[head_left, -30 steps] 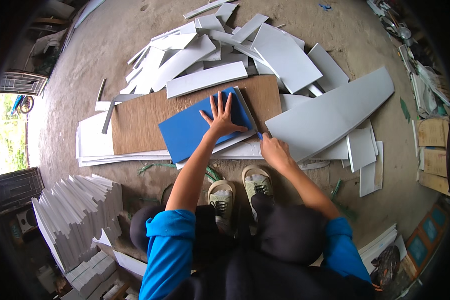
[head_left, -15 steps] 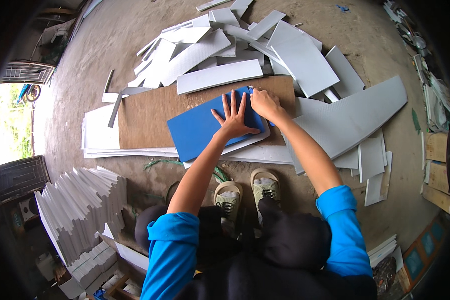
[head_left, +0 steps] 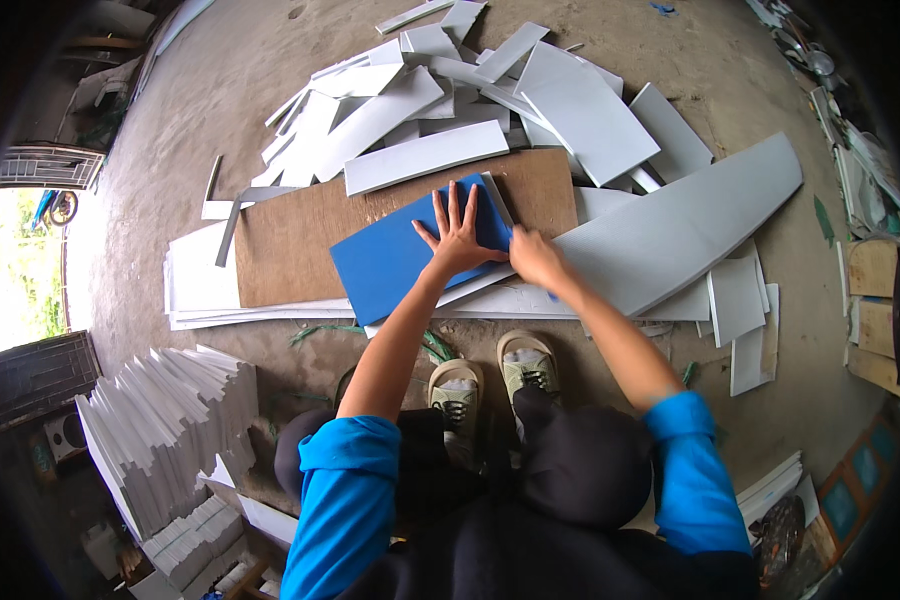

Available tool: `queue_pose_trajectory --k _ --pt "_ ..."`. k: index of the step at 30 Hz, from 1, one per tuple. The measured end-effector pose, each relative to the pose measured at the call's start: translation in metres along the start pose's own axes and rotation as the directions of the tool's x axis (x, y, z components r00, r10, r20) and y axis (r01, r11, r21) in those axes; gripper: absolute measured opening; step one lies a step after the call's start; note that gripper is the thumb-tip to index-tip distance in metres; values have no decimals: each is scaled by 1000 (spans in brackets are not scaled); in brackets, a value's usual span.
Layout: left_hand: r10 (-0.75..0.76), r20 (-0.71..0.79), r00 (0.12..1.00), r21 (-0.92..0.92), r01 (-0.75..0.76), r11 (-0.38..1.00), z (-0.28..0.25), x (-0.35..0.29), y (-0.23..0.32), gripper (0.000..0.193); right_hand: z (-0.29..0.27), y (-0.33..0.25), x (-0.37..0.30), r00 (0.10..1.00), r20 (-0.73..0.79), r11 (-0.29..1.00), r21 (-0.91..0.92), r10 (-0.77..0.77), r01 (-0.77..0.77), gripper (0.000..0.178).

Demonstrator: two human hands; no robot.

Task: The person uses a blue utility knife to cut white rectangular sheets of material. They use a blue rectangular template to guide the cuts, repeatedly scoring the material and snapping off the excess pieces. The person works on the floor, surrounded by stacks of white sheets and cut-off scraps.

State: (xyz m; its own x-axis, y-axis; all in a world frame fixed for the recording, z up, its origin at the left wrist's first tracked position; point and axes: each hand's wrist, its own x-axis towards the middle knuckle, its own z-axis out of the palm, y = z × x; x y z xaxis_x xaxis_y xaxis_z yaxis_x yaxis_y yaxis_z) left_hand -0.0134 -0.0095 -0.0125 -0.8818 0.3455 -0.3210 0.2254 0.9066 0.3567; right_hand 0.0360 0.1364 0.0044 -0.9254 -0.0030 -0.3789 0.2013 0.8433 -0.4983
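My left hand (head_left: 457, 238) lies flat with fingers spread on a blue rectangular board (head_left: 380, 262), pressing it down. Beneath that board is a white foam board (head_left: 482, 288), whose edge shows along the right and lower sides. At the blue board's right edge, my right hand (head_left: 536, 258) is closed, slightly blurred, around what looks like a blue-handled cutter (head_left: 553, 296). Only the blue end of its handle shows below the hand; the blade is hidden. A brown wooden panel (head_left: 285, 245) lies underneath, on top of white sheets (head_left: 195, 270).
Beyond the panel is a heap of white foam offcuts (head_left: 380, 110). A long curved white piece (head_left: 690, 235) lies to the right. Stacked white foam strips (head_left: 170, 430) stand at lower left. My shoes (head_left: 457, 410) are just below the sheets.
My right hand has slid down the blue board's right edge, toward me. My left hand stays spread on the board. The whole view has shifted slightly.
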Motion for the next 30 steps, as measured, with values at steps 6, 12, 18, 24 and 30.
queue_pose_trajectory --k 6,12,18,24,30 --pt "-13 46 999 53 10 999 -3 2 6 131 17 22 -74 999 5 998 -45 37 -36 22" --pt "-19 55 998 59 16 998 -5 -1 4 130 -25 2 -52 998 -48 995 -97 -43 38 24" --pt "6 57 998 56 -9 998 -4 2 6 129 -33 -19 48 987 -158 999 -25 -39 36 30" --pt "11 37 999 54 -13 998 -2 1 3 128 -16 -21 80 971 -200 984 -150 -129 99 28" --pt "2 54 999 45 -4 999 -4 0 4 130 -39 -40 89 981 180 997 -35 72 -67 29"
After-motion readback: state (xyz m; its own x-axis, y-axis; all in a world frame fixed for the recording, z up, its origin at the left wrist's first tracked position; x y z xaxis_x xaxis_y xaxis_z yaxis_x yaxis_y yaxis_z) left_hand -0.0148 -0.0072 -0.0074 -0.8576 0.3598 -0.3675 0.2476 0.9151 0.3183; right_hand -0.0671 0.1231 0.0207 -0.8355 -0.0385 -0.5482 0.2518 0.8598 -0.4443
